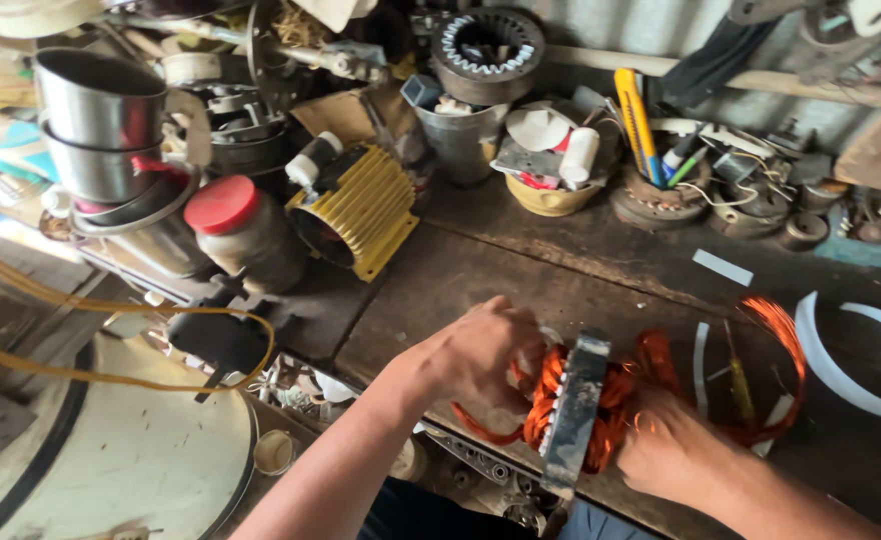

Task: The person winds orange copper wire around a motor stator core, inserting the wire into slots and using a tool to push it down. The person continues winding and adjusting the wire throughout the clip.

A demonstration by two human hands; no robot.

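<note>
A grey metal stator core (572, 408) wound with orange copper wire (622, 395) stands on edge on the dark wooden bench (480, 270), near its front edge. My left hand (480, 352) grips the copper coils on the core's left side. My right hand (672, 450) holds the coils on its right side. A loose loop of orange wire (785, 345) trails off to the right across the bench.
Yellow finned motor housing (365, 208), a red-lidded jar (245, 232) and stacked steel pots (100, 125) stand at the left. Another stator ring (487, 50), cups of tools and motor parts line the back. White insulation strips (840, 370) lie at the right.
</note>
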